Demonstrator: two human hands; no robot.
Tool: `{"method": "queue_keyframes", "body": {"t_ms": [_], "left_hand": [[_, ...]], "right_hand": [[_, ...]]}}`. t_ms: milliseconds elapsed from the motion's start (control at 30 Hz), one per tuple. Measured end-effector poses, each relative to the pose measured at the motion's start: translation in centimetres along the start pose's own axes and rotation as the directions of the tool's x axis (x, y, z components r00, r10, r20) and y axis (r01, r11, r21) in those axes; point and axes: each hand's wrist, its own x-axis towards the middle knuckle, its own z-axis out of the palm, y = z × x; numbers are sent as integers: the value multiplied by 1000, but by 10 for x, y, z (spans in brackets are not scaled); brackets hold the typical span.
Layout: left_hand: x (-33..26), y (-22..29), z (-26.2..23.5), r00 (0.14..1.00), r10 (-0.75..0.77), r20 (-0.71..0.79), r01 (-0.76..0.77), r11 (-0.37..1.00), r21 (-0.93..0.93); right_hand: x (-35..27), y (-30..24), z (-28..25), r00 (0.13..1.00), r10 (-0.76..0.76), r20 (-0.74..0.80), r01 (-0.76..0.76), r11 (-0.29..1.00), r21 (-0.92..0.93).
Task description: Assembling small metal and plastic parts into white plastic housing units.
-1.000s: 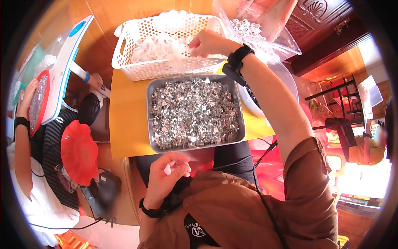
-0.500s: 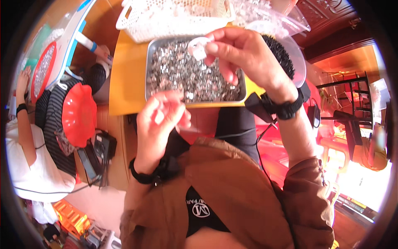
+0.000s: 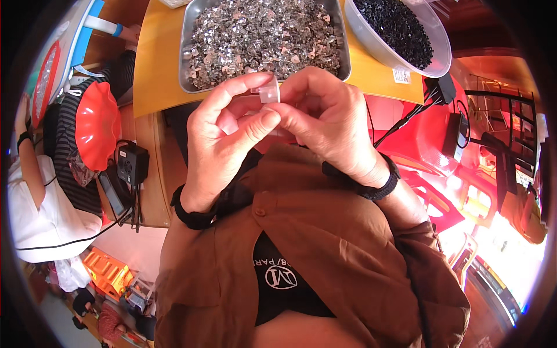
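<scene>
In front of my chest, both hands meet around a small translucent white plastic part (image 3: 268, 93). My right hand (image 3: 333, 119) pinches its right side between thumb and fingers. My left hand (image 3: 223, 127) curls round the left side, its index fingertip on the upper edge and its thumb close to my right thumb. Whether a smaller piece sits between the left fingers is hidden. Just beyond my hands, a metal tray (image 3: 184, 61) is filled with small shiny metal pieces (image 3: 261, 40).
The tray stands on a yellow tabletop (image 3: 154, 72). A clear bowl (image 3: 444, 55) of small black pieces (image 3: 400, 32) stands at the right. Cables (image 3: 403, 119) hang off the table's right side. A red wavy-edged dish (image 3: 97, 126) and a person in white (image 3: 55, 214) are at the left.
My right hand has brought the white part down and toward me from over the tray. My left hand has risen to meet it. The view has shifted, so the tray appears higher.
</scene>
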Motion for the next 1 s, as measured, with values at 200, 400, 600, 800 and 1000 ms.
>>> {"method": "queue_keyframes", "body": {"t_ms": [200, 400, 600, 800, 1000], "left_hand": [[-1, -11, -13, 989, -146, -30, 144, 988, -61], [2, -19, -20, 970, -241, -1, 230, 929, -291], [4, -18, -22, 959, -273, 81, 285, 912, -295], [5, -18, -19, 969, -242, 45, 246, 931, -269], [5, -20, -25, 958, -271, 96, 287, 906, -310]], "right_hand": [[-1, 7, -3, 952, -303, 38, 298, 893, -338], [7, 15, -6, 889, -455, 44, 434, 808, -399], [14, 23, -4, 896, -442, 28, 423, 835, -353], [17, 23, -4, 895, -445, 35, 418, 808, -415], [20, 23, -1, 858, -512, 50, 469, 739, -484]]}}
